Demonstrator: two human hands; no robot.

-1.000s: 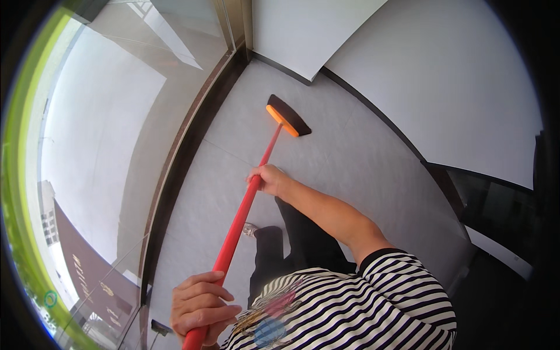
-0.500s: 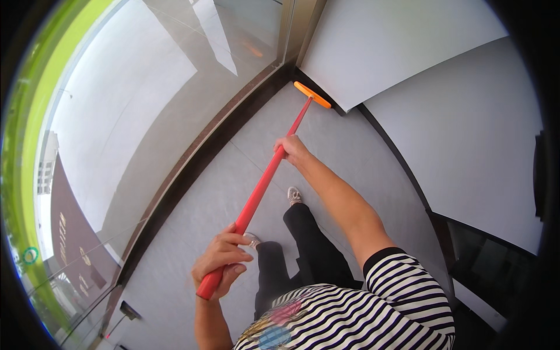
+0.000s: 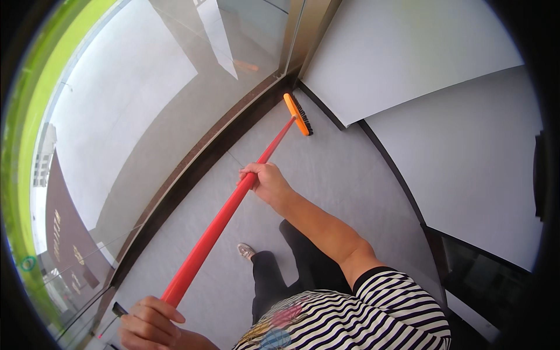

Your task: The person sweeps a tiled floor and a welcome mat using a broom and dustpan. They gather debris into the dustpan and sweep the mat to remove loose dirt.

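Note:
A push broom (image 3: 210, 236) with a long red handle runs slantwise from the lower left to the far corner. Its orange head (image 3: 298, 114) with black bristles rests by the corner where the glass wall meets the white panels. My left hand (image 3: 150, 324) is closed around the near end of the handle, low in the picture. Farther along, my right hand (image 3: 263, 179) grips the handle around its middle, with the arm stretched forward. The very end of the handle is hidden behind my left hand.
On the left a glass wall (image 3: 169, 105) stands on a dark brown sill (image 3: 192, 166). White panels (image 3: 449, 151) with a black base strip border the right side. Grey tiles make up the floor (image 3: 350, 192). A black object (image 3: 119, 309) sits beside my left hand.
Both hands have drawn the broom back toward me and to the left. Its head has turned and come away from the white panel's base, so its bristles now show.

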